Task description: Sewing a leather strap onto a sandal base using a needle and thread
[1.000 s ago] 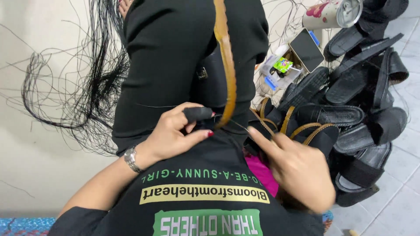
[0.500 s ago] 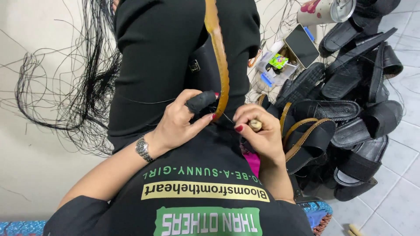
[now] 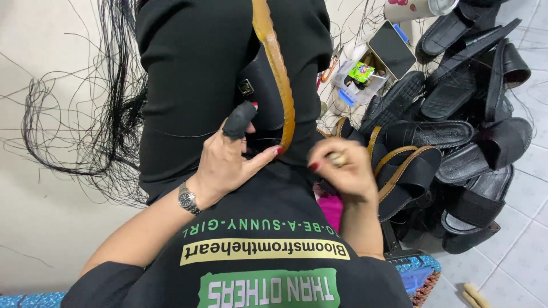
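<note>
A black sandal with a tan sole edge (image 3: pixel 278 68) stands upright between my black-clad legs. My left hand (image 3: pixel 220 165), with a wristwatch (image 3: pixel 186 199) and a black cover on the index finger, grips the sandal: the thumb presses the lower end of the tan edge and the fingers lie on the black upper (image 3: pixel 260 94). My right hand (image 3: pixel 342 168), wearing a ring, is just right of the sandal with its fingertips pinched together. It is blurred, and I cannot tell whether anything is between them.
A pile of black sandals, some with tan edges (image 3: pixel 451 134), fills the tiled floor at the right. Behind it lie a small box of odds and ends (image 3: pixel 359 77), a dark phone (image 3: pixel 391 50) and a cup (image 3: pixel 411 8). Loose black threads (image 3: pixel 108 131) spread at the left.
My left index finger has lifted off the sandal and points up. My right hand came in from the right to the sandal's lower end, then drew back a little to the right with fingers pinched.
</note>
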